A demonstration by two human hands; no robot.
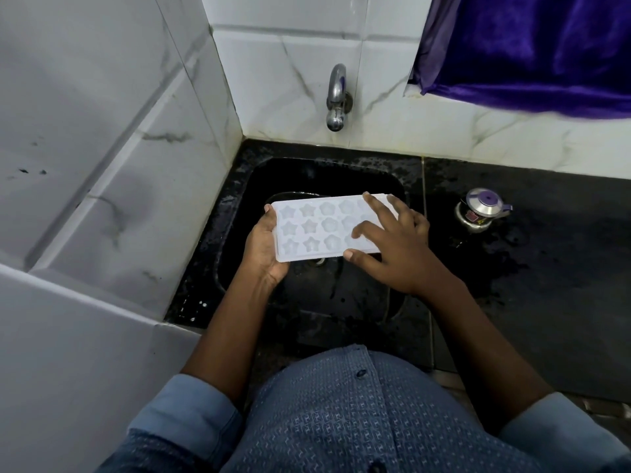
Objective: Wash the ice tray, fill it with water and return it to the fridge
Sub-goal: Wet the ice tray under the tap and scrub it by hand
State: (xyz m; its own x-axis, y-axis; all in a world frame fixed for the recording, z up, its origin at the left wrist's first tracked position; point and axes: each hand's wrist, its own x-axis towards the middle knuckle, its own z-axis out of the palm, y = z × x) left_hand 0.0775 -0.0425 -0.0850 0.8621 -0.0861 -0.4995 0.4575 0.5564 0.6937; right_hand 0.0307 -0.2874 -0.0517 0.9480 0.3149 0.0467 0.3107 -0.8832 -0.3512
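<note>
Ice tray [317, 230] in left grip [264, 252], right grip [392, 247] flat atop, over sink [307, 174] beside kettle [481, 209].

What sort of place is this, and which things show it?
Likely a home kitchen: a wall tap over a black sink, a small steel kettle on the counter, and tiled walls.

White, grey-veined wall tiles [290, 63] fill the left and top of the frame. A purple velvet curtain [529, 46] hangs upper right, above a wet black stone countertop [546, 285].
</note>
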